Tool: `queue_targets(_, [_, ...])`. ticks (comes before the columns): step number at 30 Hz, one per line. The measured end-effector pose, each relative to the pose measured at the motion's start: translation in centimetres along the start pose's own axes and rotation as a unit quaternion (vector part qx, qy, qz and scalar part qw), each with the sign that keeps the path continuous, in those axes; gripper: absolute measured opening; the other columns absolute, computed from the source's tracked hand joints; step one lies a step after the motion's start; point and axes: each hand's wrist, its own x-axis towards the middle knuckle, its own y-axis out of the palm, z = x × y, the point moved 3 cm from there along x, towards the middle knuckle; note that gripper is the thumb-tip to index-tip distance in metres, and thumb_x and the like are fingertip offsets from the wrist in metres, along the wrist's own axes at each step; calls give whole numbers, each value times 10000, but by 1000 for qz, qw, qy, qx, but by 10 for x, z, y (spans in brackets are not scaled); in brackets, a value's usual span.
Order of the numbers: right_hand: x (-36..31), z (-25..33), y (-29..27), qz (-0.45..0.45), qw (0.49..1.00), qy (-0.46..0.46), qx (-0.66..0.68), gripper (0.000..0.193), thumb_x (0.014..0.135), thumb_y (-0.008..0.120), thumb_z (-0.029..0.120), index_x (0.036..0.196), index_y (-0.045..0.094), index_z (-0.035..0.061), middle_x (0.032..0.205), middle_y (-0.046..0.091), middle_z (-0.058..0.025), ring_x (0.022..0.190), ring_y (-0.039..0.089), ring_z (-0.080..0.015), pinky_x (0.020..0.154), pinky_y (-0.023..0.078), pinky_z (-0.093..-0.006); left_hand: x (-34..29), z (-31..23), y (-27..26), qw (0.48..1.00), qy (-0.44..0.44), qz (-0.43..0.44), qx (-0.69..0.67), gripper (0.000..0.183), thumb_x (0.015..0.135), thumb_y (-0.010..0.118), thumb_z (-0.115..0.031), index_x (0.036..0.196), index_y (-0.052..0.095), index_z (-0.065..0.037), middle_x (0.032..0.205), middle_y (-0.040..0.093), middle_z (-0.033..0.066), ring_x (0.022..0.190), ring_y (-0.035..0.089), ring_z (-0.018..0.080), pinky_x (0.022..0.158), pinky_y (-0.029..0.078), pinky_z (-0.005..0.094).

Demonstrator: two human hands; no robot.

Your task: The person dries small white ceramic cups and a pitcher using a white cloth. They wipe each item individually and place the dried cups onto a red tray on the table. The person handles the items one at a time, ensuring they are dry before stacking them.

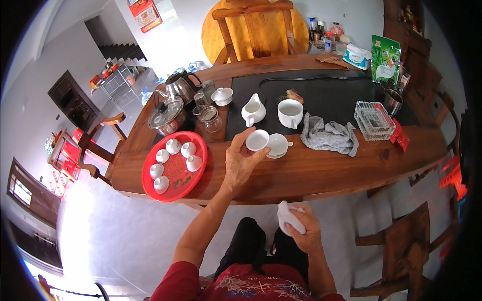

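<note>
Over the table's near edge, my left hand (238,161) pinches a small white teacup (257,140) by its rim, its inside facing up. A white tea strainer (279,142) with a small side handle sits just right of that cup, partly hidden by it. My right hand (307,229) is lower, in front of my lap, closed round a bunched white cloth (288,216). Behind the teacup stand a white pitcher (253,111) and a larger white cup (290,113). To the left, a red round tray (174,192) carries several small white cups.
A steel kettle (181,89), a lidded steel pot (167,115), a glass jar (211,121) and a lidded white bowl (222,95) stand at the left. On the right are a crumpled grey towel (329,135), a glass ashtray (374,123) and a green pouch (385,59).
</note>
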Motion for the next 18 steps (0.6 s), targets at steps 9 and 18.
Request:
queue_targets(9, [57, 34, 18, -108, 990, -81, 43, 369, 725, 632, -38, 1092, 604, -2, 1088, 526, -136, 936, 562, -239, 802, 458, -325, -72, -12, -20, 989, -94, 18, -111, 313, 913, 568, -207, 1152, 529, -8, 1068, 599, 90, 875, 589, 139, 779, 499, 276])
queue_targets(18, [63, 49, 79, -80, 968, -209, -111, 408, 685, 691, -3, 1083, 602, 29, 1105, 491, -175, 977, 503, -325, 821, 441, -402, -127, -6, -15, 972, -174, -54, -147, 276, 987, 417, -223, 1160, 524, -36, 846, 526, -18, 653, 448, 42, 579, 383, 182])
